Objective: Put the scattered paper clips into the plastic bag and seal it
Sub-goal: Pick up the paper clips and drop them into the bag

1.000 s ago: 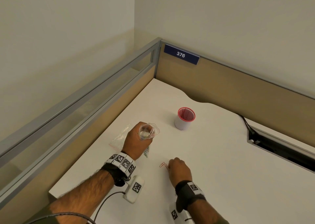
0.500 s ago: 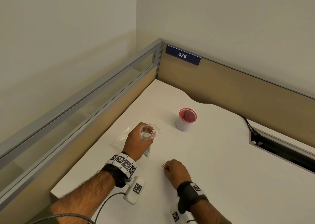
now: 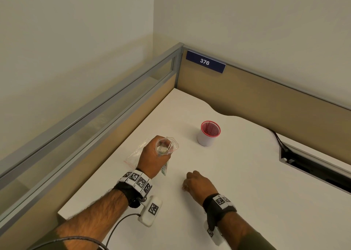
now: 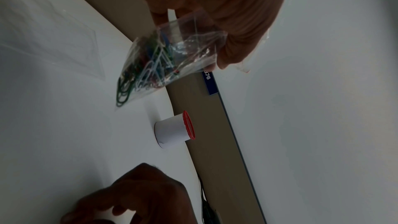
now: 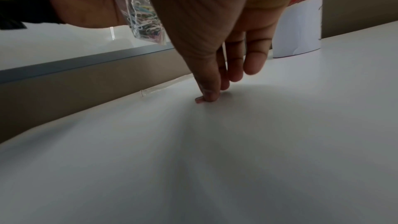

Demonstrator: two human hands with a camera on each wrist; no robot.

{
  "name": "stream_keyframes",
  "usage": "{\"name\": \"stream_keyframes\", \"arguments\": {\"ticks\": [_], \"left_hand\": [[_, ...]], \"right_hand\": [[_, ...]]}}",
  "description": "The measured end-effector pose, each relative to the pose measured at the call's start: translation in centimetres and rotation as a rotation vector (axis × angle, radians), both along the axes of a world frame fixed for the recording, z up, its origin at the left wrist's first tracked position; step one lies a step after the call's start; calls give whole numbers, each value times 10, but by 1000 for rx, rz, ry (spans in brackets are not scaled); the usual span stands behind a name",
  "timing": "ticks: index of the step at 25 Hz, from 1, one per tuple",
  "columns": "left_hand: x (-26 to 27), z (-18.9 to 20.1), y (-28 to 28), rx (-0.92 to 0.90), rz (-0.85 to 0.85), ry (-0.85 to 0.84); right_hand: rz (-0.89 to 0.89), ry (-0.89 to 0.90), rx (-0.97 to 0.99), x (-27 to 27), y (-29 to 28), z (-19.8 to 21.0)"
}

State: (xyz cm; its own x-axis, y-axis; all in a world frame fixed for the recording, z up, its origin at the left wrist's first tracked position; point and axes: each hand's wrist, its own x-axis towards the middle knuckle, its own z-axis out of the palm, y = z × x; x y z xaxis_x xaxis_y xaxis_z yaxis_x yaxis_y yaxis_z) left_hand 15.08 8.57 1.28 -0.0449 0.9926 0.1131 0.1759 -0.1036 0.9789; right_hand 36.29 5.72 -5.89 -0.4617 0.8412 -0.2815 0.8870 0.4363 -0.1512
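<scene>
My left hand (image 3: 152,159) holds a clear plastic bag (image 3: 167,145) upright above the white desk, fingers curled round its neck, mouth open upward. Several coloured paper clips fill the bag (image 4: 150,64), and one pale clip lies at its mouth. To its right, my right hand (image 3: 196,184) is down on the desk. In the right wrist view its thumb and fingertips (image 5: 210,95) pinch a pink paper clip (image 5: 198,100) against the surface. Only the clip's end shows.
A white cup with a red mesh rim (image 3: 207,136) stands behind the hands. A second, empty clear bag (image 3: 134,154) lies flat left of my left hand. Beige partitions (image 3: 266,101) close the desk's back and left. A cable slot (image 3: 313,171) opens at the right.
My right hand has slid left over the pink clip, which lay in view beside its fingertips before. The left hand with the bag has held still.
</scene>
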Motion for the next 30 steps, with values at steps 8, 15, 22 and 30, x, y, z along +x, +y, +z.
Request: {"name": "stream_keyframes", "arguments": {"ticks": [8, 15, 22, 30], "left_hand": [[4, 0, -3, -5, -22, -17], [5, -1, -3, -23, -24, -16], [6, -2, -3, -28, -26, -11], [5, -1, -2, -4, -28, 10]], "right_hand": [[-151, -20, -20, -5, -1, 1], [-265, 30, -38, 1, -4, -5], [-191, -54, -8, -4, -2, -3], [-418, 147, -82, 0, -1, 23]]}}
